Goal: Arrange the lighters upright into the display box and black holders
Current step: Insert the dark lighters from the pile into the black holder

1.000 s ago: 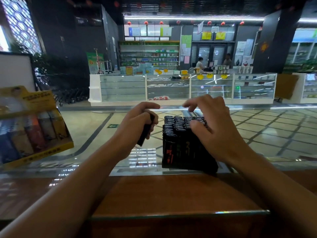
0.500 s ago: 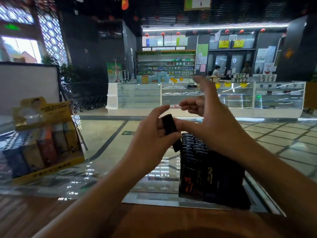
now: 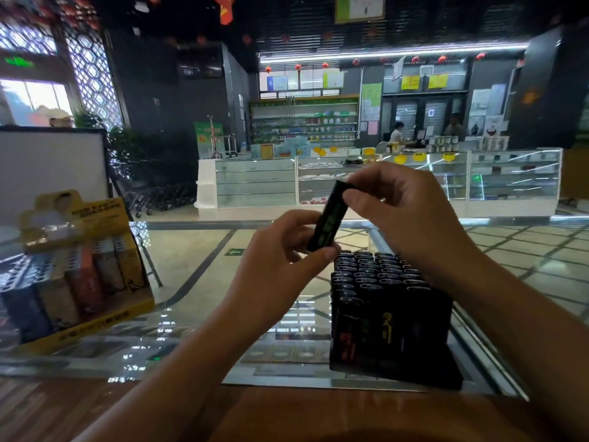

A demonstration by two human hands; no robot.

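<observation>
Your left hand [image 3: 280, 250] and right hand [image 3: 401, 212] both pinched one black lighter [image 3: 328, 218], tilted, above the black holder [image 3: 392, 323] packed with upright black lighters. The yellow display box [image 3: 79, 275] held coloured lighters upright, leftward on the glass tabletop [image 3: 197, 327].

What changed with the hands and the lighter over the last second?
The left hand raised the black lighter above the black holder. The right hand left the holder's lighters and now pinches the lighter's top end. Holder and yellow display box stayed put.
</observation>
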